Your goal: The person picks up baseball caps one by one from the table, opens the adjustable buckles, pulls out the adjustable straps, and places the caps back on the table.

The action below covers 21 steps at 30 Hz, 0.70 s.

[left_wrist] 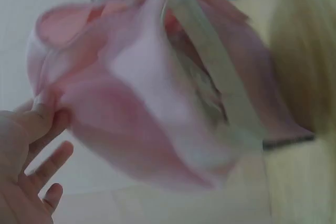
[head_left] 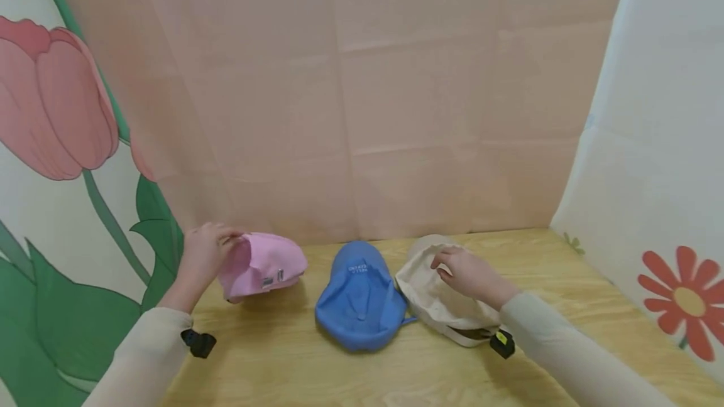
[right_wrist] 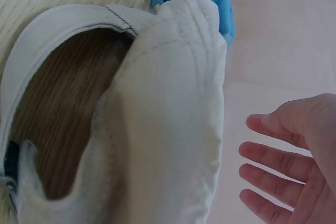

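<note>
My left hand (head_left: pixel 205 255) pinches the edge of a pink cap (head_left: pixel 277 264) between thumb and fingers, holding it tilted above the table on the left. In the left wrist view the pink cap (left_wrist: pixel 131 77) shows its inside and its back strap (left_wrist: pixel 215 61). Over the cream cap (head_left: pixel 427 281) on the right hovers my right hand (head_left: pixel 466 275), fingers relaxed and holding nothing. The right wrist view has the cream cap (right_wrist: pixel 168 103) lying on the table with its strap loop (right_wrist: pixel 31 51) toward me, and the right hand (right_wrist: pixel 294 166) apart from it.
Between the two hands a blue cap (head_left: pixel 359 297) with small lettering lies on the wooden table (head_left: pixel 339 382). A pinkish cloth (head_left: pixel 396 112) hangs behind the table. Printed panels with a tulip (head_left: pixel 73 105) and a red flower (head_left: pixel 687 300) stand at the sides.
</note>
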Tool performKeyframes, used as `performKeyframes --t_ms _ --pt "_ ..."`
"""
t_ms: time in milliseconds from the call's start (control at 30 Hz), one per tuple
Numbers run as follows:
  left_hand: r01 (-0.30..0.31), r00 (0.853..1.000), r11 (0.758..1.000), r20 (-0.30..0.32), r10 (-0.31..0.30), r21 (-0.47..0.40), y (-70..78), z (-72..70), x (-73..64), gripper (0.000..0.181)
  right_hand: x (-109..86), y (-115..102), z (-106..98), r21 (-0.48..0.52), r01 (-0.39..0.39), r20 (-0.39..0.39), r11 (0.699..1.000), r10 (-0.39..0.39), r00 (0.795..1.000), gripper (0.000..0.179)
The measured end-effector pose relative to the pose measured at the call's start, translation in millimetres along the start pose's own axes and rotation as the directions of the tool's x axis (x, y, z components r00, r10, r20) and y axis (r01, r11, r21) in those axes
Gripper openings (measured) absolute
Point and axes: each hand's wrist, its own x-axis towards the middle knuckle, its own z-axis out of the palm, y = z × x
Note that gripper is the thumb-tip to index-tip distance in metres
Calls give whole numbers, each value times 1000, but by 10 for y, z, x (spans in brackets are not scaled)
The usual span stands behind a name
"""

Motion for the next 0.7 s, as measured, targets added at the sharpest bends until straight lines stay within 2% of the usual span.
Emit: performKeyframes --t_ms 67,167,267,367,433,533,700 --pt "-35 999 998 31 34 46 -2 31 -114 6 -24 9 8 -5 7 1 1000 -7 1000 8" --pt "-79 991 993 111 70 83 -28 65 -248 9 -55 30 21 5 16 -8 1000 -16 1000 8" --pt "-138 974 979 198 107 152 -75 111 -334 12 -67 52 28 5 12 -21 1000 -12 1000 9" --pt "-209 950 952 277 143 225 -120 167 -412 13 -56 70 23 -4 7 -19 1000 -7 1000 10" --pt "-243 931 933 335 147 266 -149 221 -474 11 -52 71 18 -5 6 -6 1000 -6 1000 9" --pt "-270 895 923 425 135 275 -171 312 -573 9 -63 72 26 -7 6 14 1000 -6 1000 8" --pt "-232 817 950 571 74 210 -118 488 -682 10 -80 69 32 6 -3 29 1000 3 1000 8"
